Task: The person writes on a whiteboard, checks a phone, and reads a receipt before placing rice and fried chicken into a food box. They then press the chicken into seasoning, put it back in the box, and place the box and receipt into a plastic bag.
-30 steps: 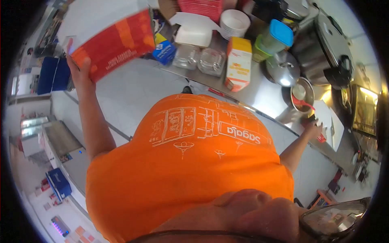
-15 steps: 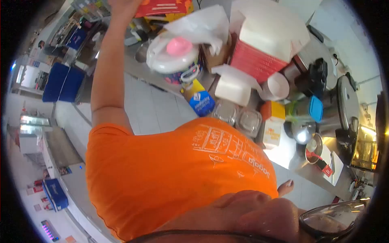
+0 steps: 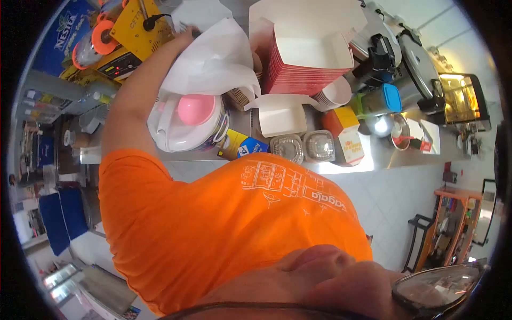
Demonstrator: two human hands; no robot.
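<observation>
My left arm reaches forward over the counter, past a white rice cooker [image 3: 165,128] with a pink bowl [image 3: 196,109] upturned on its lid. My left hand [image 3: 186,32] is at the far side, beside a crumpled white sheet or bag [image 3: 210,61]. Its fingers are mostly hidden, so I cannot make out whether they grip anything. A yellow cup-sealing machine [image 3: 144,26] stands to the left of the hand. My right hand is out of view below my orange shirt.
On the right stand a tall stack of red-and-white paper trays [image 3: 306,74], white paper cups [image 3: 336,93], clear plastic containers [image 3: 320,145], a yellow-and-white carton [image 3: 345,136], a blue-lidded jug [image 3: 392,98] and a large pot [image 3: 418,66]. A blue-and-yellow box [image 3: 242,145] lies near the front edge.
The view has swung, bringing the sealing machine into sight. My left hand, before near a red packet, is now by the white sheet. The red packet and my right hand are no longer visible.
</observation>
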